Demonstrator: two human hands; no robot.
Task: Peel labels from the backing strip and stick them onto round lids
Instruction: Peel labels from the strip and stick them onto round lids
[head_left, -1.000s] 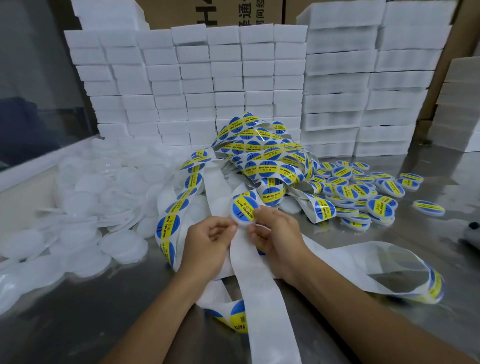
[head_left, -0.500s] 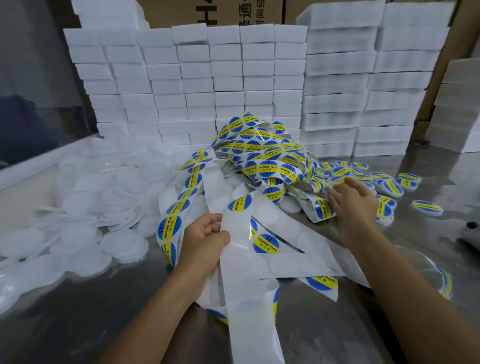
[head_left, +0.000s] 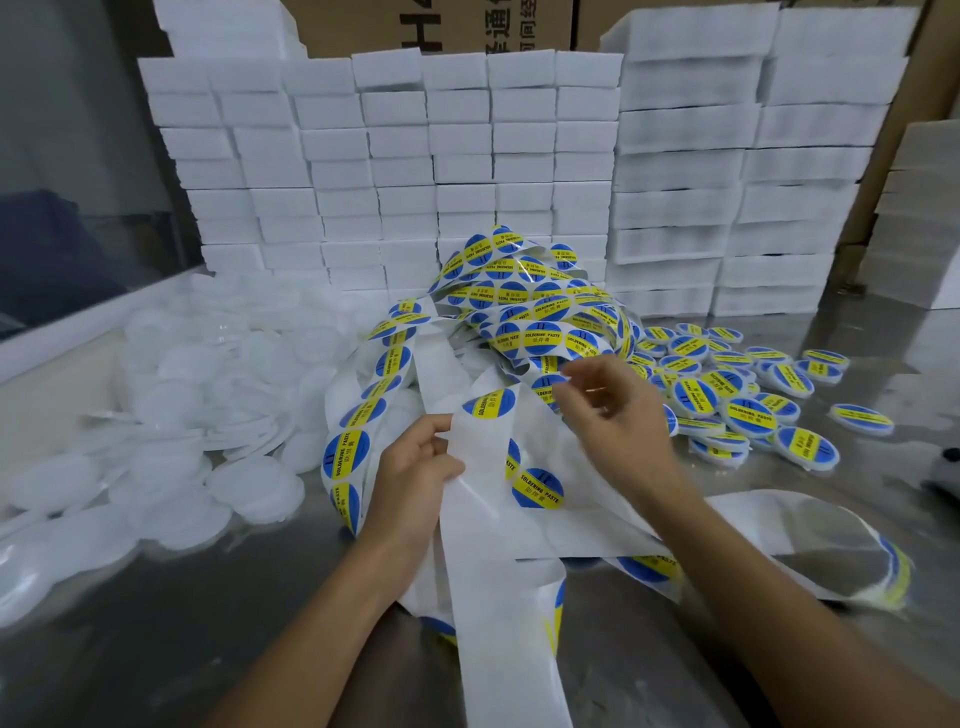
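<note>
A long white backing strip (head_left: 498, 582) runs from a tangled heap of blue-and-yellow round labels (head_left: 535, 306) down toward me. My left hand (head_left: 415, 478) grips the strip's left edge, just below a label (head_left: 489, 402) that sits on it. My right hand (head_left: 613, 410) hovers just right of that label with fingers loosely spread and holds nothing. Plain white round lids (head_left: 254, 486) lie piled on the left. Labelled lids (head_left: 727, 400) are scattered on the right.
Stacks of white foam blocks (head_left: 467, 156) wall off the back, with cardboard boxes behind them. The steel table (head_left: 156, 649) is bare near me. Used strip (head_left: 810, 551) curls away at the right. A dark object (head_left: 948, 462) sits at the right edge.
One second ago both hands pressed a label onto a lid. The right hand then set that lid among the labelled ones and has now come back to the strip held by the left hand.
</note>
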